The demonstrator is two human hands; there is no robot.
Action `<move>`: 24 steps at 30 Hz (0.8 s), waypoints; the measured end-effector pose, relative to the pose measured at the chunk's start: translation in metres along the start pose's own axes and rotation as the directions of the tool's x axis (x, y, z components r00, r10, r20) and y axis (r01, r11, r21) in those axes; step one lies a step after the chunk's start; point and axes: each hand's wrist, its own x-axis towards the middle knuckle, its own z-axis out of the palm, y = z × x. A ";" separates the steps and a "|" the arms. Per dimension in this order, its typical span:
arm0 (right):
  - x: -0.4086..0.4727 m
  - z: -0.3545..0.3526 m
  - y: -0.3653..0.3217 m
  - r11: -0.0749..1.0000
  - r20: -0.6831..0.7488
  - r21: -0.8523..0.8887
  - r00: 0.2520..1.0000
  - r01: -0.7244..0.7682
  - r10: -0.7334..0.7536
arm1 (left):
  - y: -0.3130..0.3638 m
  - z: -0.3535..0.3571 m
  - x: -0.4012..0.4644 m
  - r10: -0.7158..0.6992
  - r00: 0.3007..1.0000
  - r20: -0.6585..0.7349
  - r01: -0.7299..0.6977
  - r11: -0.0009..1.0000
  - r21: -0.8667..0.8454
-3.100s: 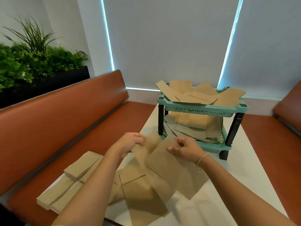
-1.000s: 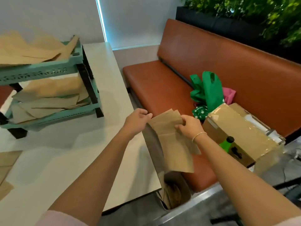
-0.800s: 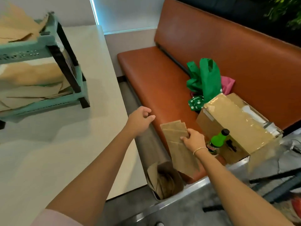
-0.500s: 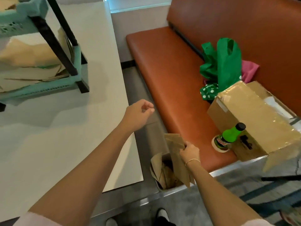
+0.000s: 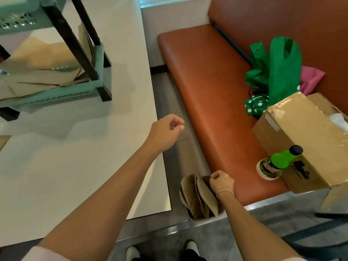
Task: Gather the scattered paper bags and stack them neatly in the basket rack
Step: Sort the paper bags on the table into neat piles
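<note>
Paper bags (image 5: 202, 194) stand bunched on the floor beside the white table (image 5: 66, 157).

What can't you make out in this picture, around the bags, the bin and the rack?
Head view only:
- Bin: the paper bags standing in it hide nearly all of it.
- Right hand: seen from behind, so whether it still pinches a bag is unclear.
- Rack: cut off by the top and left edges; its top basket's contents are out of frame.
- Box: cut off at the right edge; contents unseen.
</note>
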 end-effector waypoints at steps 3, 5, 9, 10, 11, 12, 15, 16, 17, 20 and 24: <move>-0.002 -0.009 -0.021 0.998 -0.001 -0.002 0.998 0.060 -0.060 | 0.002 -0.006 -0.003 0.010 1.000 -0.010 -0.010 1.000 -0.007; -0.005 -0.014 -0.040 0.994 -0.018 -0.005 0.994 0.109 -0.110 | 0.005 -0.012 -0.006 0.025 1.000 -0.013 -0.025 0.999 -0.024; -0.014 -0.027 -0.084 0.975 -0.056 -0.014 0.974 0.221 -0.221 | 0.008 -0.032 -0.010 0.054 0.998 -0.028 -0.056 0.996 -0.063; -0.018 -0.031 -0.097 0.968 -0.073 -0.006 0.965 0.250 -0.250 | 0.008 -0.040 -0.012 0.062 0.997 -0.040 -0.065 0.995 -0.070; -0.022 -0.035 -0.110 0.960 -0.093 -0.002 0.956 0.280 -0.279 | 0.007 -0.048 -0.013 0.070 0.996 -0.053 -0.074 0.995 -0.072; -0.026 -0.039 -0.123 0.952 -0.113 -0.003 0.946 0.306 -0.305 | 0.007 -0.056 -0.014 0.077 0.995 -0.066 -0.082 0.994 -0.070; -0.044 -0.049 -0.161 0.930 -0.187 0.021 0.915 0.367 -0.357 | 0.005 -0.080 -0.018 0.074 0.993 -0.089 -0.081 0.994 -0.075; -0.052 -0.052 -0.173 0.920 -0.218 0.041 0.902 0.389 -0.372 | 0.004 -0.088 -0.020 0.072 0.993 -0.092 -0.080 0.994 -0.081; -0.060 -0.054 -0.184 0.908 -0.249 0.052 0.886 0.415 -0.390 | 0.004 -0.097 -0.022 0.075 0.992 -0.096 -0.083 0.993 -0.084; -0.081 -0.056 -0.220 0.863 -0.319 0.072 0.831 0.501 -0.456 | 0.000 -0.123 -0.029 0.093 0.988 -0.122 -0.103 0.992 -0.078; -0.110 -0.041 -0.275 0.787 -0.324 0.099 0.767 0.609 -0.554 | -0.021 -0.163 -0.037 0.057 0.985 -0.165 -0.067 0.996 -0.059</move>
